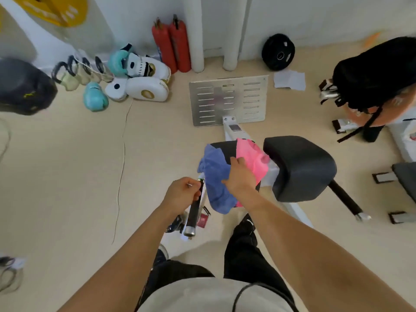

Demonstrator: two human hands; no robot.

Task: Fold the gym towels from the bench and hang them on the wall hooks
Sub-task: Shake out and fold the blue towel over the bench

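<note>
To the left of the bench pad (222, 147) we have open floor (74, 176), crossed only by a thin cable (123, 154). On the right, a second black pad (299, 167) stands just beside the pink towel (249, 156) and blocks approach from that side. Beyond the pads, the metal footplate (228, 100) and its white beam (234, 129) occupy the far side, and the black handle (195, 210) bars the near left.

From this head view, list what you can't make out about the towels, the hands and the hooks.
- Wall hooks: none in the head view.
- Pink towel: the right hand and the blue towel cover part of it.
- Right hand fingertips: hidden against the cloth, so its grip is unclear.
- Left hand: curled on a black bar; the small thing at its fingertips is too small to identify.
</note>
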